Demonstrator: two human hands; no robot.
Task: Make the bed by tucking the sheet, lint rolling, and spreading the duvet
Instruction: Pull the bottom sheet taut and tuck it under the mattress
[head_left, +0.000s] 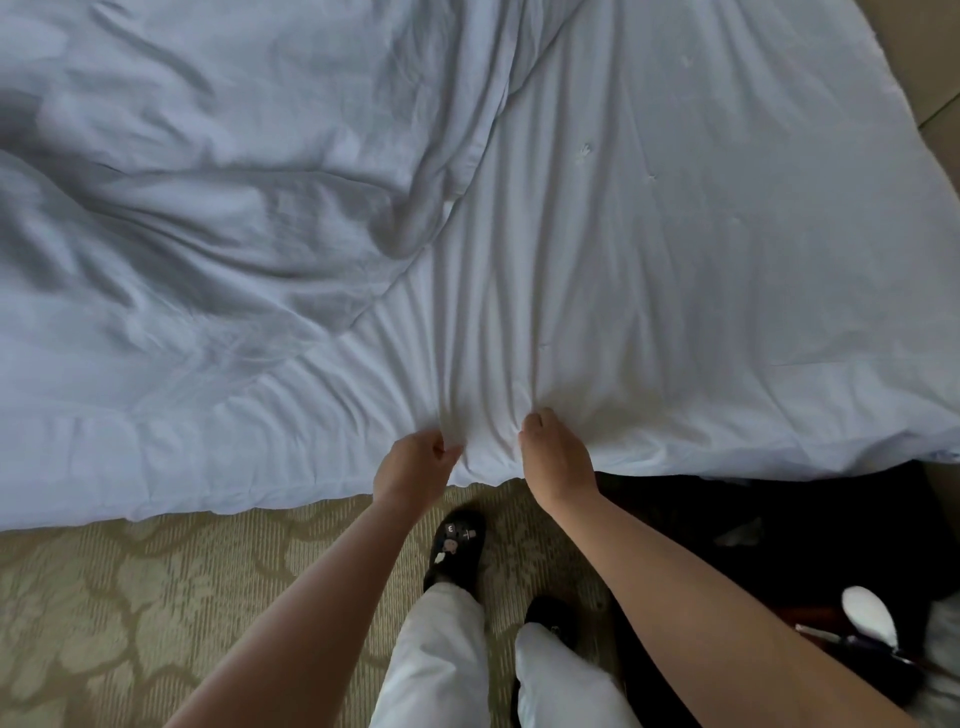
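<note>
Your left hand (415, 462) and right hand (553, 452) each pinch the near edge of the duvet (623, 260), which lies rumpled across the bed. It looks soft, puffy and light, so it should drag and bunch; take hold wider along the hem.

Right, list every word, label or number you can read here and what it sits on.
None can be read for certain.
Black slipper on the patterned carpet: small pale marks, too blurred to read.
White duvet, held in the grip of both hands: no print or tag visible.
</note>
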